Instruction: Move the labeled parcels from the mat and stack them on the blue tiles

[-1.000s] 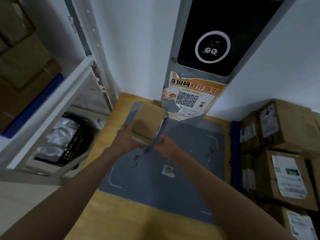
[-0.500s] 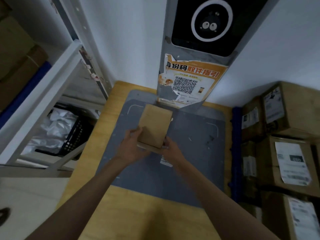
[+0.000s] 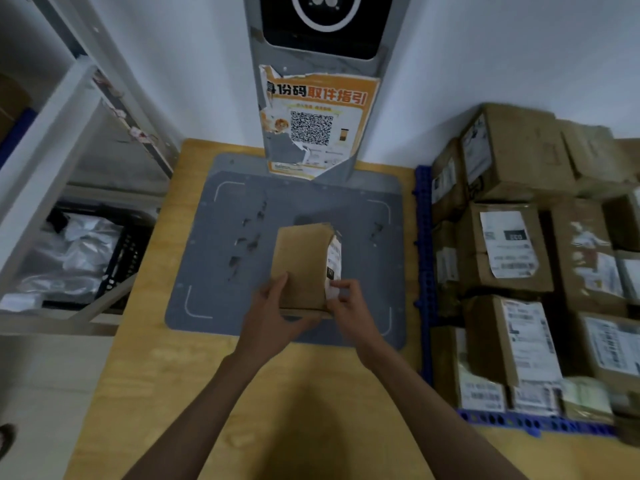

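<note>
A small brown cardboard parcel [image 3: 304, 265] with a white label on its right side is held above the grey mat [image 3: 242, 271]. My left hand [image 3: 273, 313] grips its near left corner, thumb up along the side. My right hand [image 3: 349, 306] pinches its near right edge at the label. Blue tiles [image 3: 424, 258] run along the mat's right side, and several labeled brown parcels [image 3: 505, 247] are stacked on them.
A grey scanner post [image 3: 318, 98] with an orange QR poster stands at the mat's far edge. A white shelf frame [image 3: 65, 109] is on the left, with a black basket [image 3: 114, 258] of silver bags beneath. The wooden table [image 3: 173, 375] extends toward me.
Both hands have drawn the parcel from the mat's far left corner by the post toward me and to the right. Its labeled side now faces right.
</note>
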`<state>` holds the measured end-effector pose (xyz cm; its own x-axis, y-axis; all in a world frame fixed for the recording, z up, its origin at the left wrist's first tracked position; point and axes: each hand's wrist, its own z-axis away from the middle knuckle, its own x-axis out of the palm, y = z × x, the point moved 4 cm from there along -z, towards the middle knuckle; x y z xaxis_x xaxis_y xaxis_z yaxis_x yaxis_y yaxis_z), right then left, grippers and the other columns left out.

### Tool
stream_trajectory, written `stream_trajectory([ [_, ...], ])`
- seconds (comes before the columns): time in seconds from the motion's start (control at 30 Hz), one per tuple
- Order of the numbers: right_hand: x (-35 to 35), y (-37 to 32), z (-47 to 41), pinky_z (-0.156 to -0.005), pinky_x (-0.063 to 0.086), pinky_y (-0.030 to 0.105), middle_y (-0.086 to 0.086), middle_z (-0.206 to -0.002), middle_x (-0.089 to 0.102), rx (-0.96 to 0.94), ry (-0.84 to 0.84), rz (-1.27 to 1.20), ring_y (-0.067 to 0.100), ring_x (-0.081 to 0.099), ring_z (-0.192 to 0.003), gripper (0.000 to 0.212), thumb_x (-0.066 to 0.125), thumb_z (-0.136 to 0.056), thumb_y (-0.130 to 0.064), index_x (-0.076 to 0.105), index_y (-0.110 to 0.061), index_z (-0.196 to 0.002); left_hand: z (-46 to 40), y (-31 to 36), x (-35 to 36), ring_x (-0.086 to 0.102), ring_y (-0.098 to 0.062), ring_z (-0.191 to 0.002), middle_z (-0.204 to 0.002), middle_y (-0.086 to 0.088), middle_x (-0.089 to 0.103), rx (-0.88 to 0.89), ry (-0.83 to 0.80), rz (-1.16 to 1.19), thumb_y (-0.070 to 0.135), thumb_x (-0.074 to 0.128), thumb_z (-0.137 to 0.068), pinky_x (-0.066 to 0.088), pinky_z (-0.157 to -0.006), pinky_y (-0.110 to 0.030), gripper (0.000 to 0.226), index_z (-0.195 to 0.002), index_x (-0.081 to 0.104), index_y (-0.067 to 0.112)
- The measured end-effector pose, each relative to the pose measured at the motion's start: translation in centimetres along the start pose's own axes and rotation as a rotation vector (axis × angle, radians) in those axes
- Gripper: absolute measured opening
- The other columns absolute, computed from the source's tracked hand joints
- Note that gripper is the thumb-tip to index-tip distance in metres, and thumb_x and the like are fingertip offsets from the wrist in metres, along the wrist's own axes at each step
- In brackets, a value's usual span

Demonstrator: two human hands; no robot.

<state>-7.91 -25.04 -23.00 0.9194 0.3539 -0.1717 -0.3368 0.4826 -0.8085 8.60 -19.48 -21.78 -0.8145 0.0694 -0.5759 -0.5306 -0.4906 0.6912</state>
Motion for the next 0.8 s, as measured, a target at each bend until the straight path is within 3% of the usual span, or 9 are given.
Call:
stream_trajectory([
  [0.1,-0.3,-0.3,0.6,-0.085,0.057,0.039,0.004,-0.123,0.043,-0.014,0.03,0.001,0.02,0.061,-0.103,0.036,0.063,-0.087,-0.017,0.048,-0.047,-0.101,0.3,-0.3,0.1,0.045,-0.016,-0.125,-0.148,0.004,0.035,-0.055,-0.052,0.093,0.087,0.061,-0.051,0.038,-0.083,-0.025,0.118,-0.15,0.019,0.038],
  [0.2,0.1,-0.6,1.2,-0.087,0.058,0.041,0.008,-0.125,0.046,-0.042,0.043,-0.01,0.022,0.063,-0.103,0.05,0.07,-0.084,-0.015,0.044,-0.043,-0.116,0.5,-0.5,0.1,0.038,-0.016,-0.135,-0.152,0.004,0.033,-0.044,-0.042,0.095,0.084,0.058,-0.06,0.037,-0.094,-0.026,0.115,-0.153,0.021,0.027],
  [0.3,0.7,-0.5,1.8,-0.088,0.058,0.039,0.004,-0.125,0.055,-0.017,0.034,-0.09,0.018,0.064,-0.106,0.061,0.074,-0.083,-0.015,0.039,-0.032,-0.13,0.9,-1.1,-0.2,0.038,-0.015,-0.135,-0.151,0.003,0.036,-0.03,-0.003,0.105,0.07,0.063,-0.075,0.037,-0.104,-0.031,0.096,-0.151,0.03,0.023],
  [0.43,1.8,-1.2,2.9,-0.084,0.058,0.027,-0.014,-0.116,0.059,0.005,-0.015,-0.129,0.008,0.064,-0.103,0.064,0.071,-0.087,-0.015,0.035,-0.027,-0.139,1.6,-0.7,-0.6,0.047,-0.005,-0.119,-0.137,0.011,0.045,0.069,0.025,0.094,0.053,0.058,-0.09,0.037,-0.089,-0.02,0.067,-0.149,0.031,0.035],
  [0.53,2.3,-2.0,3.7,-0.088,0.055,0.026,-0.02,-0.116,0.055,-0.013,-0.039,-0.067,0.005,0.06,-0.107,0.066,0.068,-0.089,-0.015,0.033,-0.027,-0.143,2.3,-0.2,-0.7,0.047,0.002,-0.109,-0.133,0.014,0.045,0.098,-0.01,0.087,0.048,0.052,-0.095,0.039,-0.087,-0.019,0.063,-0.15,0.022,0.043],
  [0.63,1.9,-2.3,4.9,-0.097,0.053,0.033,-0.018,-0.122,0.052,-0.045,-0.049,-0.014,0.009,0.056,-0.114,0.072,0.07,-0.087,-0.017,0.031,-0.027,-0.146,3.3,0.1,-0.9,0.048,0.005,-0.111,-0.133,0.02,0.047,0.133,-0.025,0.113,0.045,0.052,-0.097,0.04,-0.081,-0.01,0.06,-0.15,0.024,0.043],
  [0.8,0.3,-2.2,7.5,-0.091,0.055,0.03,-0.025,-0.117,0.05,-0.101,-0.032,0.005,0.001,0.056,-0.106,0.071,0.073,-0.085,-0.022,0.033,-0.034,-0.142,5.3,1.4,-0.3,0.054,0.0,-0.115,-0.134,0.021,0.051,0.155,-0.034,0.166,0.033,0.056,-0.096,0.046,-0.083,-0.015,0.057,-0.147,0.031,0.038],
])
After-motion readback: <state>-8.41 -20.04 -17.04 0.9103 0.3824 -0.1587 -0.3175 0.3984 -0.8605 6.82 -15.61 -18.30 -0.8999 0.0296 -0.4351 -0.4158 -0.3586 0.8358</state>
